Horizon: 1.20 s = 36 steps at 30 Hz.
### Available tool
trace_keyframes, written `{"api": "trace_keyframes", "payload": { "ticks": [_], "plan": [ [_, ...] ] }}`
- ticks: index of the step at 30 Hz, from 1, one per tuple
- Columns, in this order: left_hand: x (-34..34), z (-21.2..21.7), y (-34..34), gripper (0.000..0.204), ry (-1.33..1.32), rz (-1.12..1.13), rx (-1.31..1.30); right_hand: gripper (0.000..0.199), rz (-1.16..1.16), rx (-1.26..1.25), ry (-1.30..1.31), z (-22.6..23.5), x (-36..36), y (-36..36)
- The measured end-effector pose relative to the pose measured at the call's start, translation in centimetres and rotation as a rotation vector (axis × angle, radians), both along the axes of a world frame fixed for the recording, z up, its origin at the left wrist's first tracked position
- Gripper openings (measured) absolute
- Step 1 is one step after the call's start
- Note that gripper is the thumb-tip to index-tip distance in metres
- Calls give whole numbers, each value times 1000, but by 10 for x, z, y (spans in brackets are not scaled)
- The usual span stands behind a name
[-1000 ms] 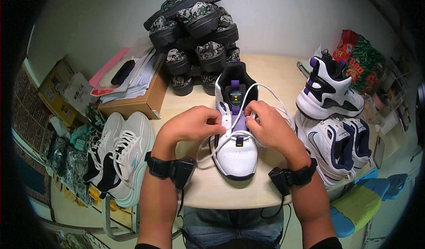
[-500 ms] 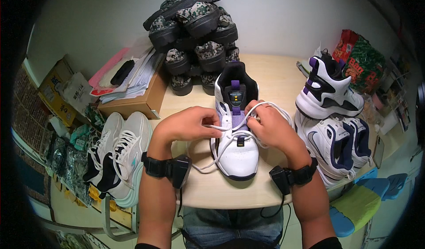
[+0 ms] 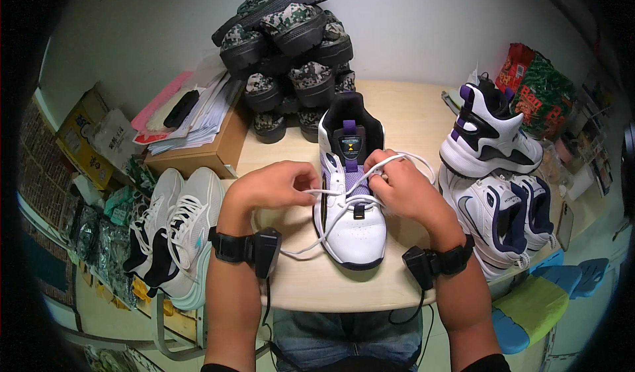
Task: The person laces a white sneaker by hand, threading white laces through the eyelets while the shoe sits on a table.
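A white high-top sneaker point(image 3: 352, 240) with black and purple parts stands upright on the table, its toe pointing toward me. White shoelace point(image 3: 331, 192) runs through the lower eyelets and crosses over the purple tongue. At the shoe's left side, my left hand point(image 3: 281, 185) pinches one strand of lace between thumb and fingers. My right hand point(image 3: 399, 185) is closed on the lace at the right eyelet edge, its fingertips partly hidden. One lace loop arcs above the right hand, and a loose length hangs left of the toe.
Matching sneaker point(image 3: 491, 134) rests on white-and-navy sneakers point(image 3: 493, 213) at right. Camouflage shoes point(image 3: 297, 48) are stacked at the back. Left are a cardboard box point(image 3: 225, 140) under papers and grey-white running shoes point(image 3: 192, 226). The table's front edge point(image 3: 350, 302) is close to me.
My left hand has shifted slightly left with its lace strand. The lace over the toe lies differently, its loop smaller. My right hand stays nearly in place.
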<state>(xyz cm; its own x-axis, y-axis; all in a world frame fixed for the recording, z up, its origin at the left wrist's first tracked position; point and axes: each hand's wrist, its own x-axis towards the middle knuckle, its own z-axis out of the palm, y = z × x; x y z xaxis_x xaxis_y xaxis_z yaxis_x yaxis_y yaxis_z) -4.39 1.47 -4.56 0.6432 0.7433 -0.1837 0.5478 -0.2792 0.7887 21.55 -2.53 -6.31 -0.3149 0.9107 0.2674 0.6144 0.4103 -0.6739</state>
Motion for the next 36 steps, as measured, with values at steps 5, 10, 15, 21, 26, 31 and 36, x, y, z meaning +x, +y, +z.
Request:
{"api": "trace_keyframes", "payload": {
  "ticks": [5,10,15,21,26,31,36],
  "plan": [
    [16,7,-5,19,11,-96,76,23,-2,26,-10,-1,0,0],
    [-28,-12,17,20,568,167,282,22,33,-10,16,4,1,-1],
    [-28,-16,15,23,403,260,271,21,16,-1,10,-2,3,-1],
    [15,9,-5,19,25,-64,64,20,11,15,9,-3,2,-1],
    [14,6,-4,18,-26,-15,44,18,-4,29,-12,-3,1,-1],
    [19,10,-7,19,34,-16,59,19,-4,24,-9,-1,0,-2],
    [15,11,-6,17,148,-37,164,21,5,12,-2,-2,1,-2]
  ]
}}
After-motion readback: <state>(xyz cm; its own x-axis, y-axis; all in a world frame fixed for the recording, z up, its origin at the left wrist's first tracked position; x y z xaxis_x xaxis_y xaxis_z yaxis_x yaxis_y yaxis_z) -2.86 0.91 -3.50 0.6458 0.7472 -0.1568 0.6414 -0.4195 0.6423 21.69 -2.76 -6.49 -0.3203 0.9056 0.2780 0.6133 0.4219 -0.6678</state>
